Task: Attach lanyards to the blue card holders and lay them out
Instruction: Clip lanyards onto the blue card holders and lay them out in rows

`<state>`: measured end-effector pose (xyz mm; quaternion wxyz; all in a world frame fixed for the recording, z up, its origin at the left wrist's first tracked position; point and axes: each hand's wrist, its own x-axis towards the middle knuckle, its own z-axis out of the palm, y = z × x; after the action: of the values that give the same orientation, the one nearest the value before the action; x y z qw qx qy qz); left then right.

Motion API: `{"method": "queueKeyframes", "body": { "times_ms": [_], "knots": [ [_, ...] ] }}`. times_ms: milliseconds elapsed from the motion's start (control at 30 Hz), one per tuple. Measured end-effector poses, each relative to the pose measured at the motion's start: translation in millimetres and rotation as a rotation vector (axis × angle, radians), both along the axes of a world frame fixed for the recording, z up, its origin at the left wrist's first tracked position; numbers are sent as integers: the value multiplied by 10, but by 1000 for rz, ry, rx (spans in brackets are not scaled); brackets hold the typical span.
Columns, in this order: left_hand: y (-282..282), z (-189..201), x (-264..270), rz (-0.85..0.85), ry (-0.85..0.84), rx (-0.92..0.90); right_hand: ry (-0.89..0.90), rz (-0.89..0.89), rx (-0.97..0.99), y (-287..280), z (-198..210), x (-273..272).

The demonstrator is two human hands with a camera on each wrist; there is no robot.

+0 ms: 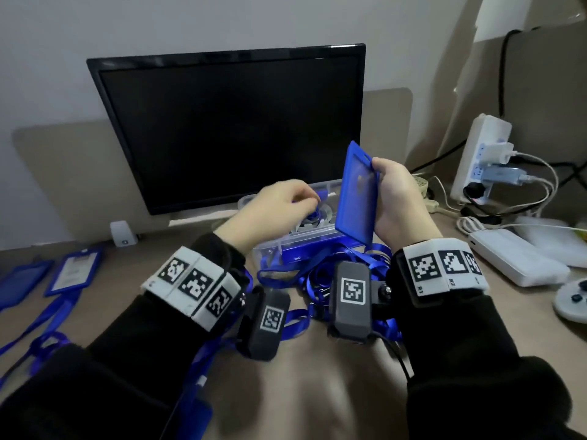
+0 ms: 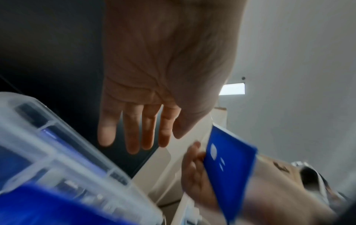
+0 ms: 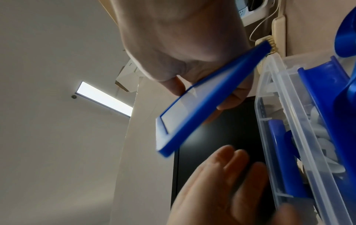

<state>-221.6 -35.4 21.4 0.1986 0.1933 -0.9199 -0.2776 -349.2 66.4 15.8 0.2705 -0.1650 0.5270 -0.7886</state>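
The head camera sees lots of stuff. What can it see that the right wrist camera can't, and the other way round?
Only the head view shows two finished card holders with lanyards on the desk at left, and the loose lanyard pile. Only the right wrist view shows the ceiling light. Both show the right hand holding a blue card holder, the open left hand, the clear box and the monitor.

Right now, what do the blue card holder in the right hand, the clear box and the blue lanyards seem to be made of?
Blue card holder: seemingly rigid plastic, smooth with a slight sheen; it stays flat in the right hand.
Clear box: translucent, slightly frosted plastic; its contents show through.
Blue lanyards: probably woven ribbon; flat bands lying in limp loops. The weave is too small to confirm.
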Motion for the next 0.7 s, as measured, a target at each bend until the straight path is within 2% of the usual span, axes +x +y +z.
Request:
{"method": "queueKeyframes", "body": {
  "times_ms": [200,267,400,500,600,700],
  "knots": [
    [63,-366,152,-141,-459,-63,21,52,-21,-50,51,127],
    [39,-434,161,-166,-564,-74,27,67,-14,-50,78,179],
    [0,-537,141,-65,-763,-91,10,121,-19,-48,94,244],
    [8,-558,127,-27,-788,-51,18,134,-22,-33,117,283],
    [50,-496,137,-41,-875,-138,29,133,1,-50,107,306],
    [10,-462,138,-71,-874,-167,41,151,18,-68,106,344]
  ]
}}
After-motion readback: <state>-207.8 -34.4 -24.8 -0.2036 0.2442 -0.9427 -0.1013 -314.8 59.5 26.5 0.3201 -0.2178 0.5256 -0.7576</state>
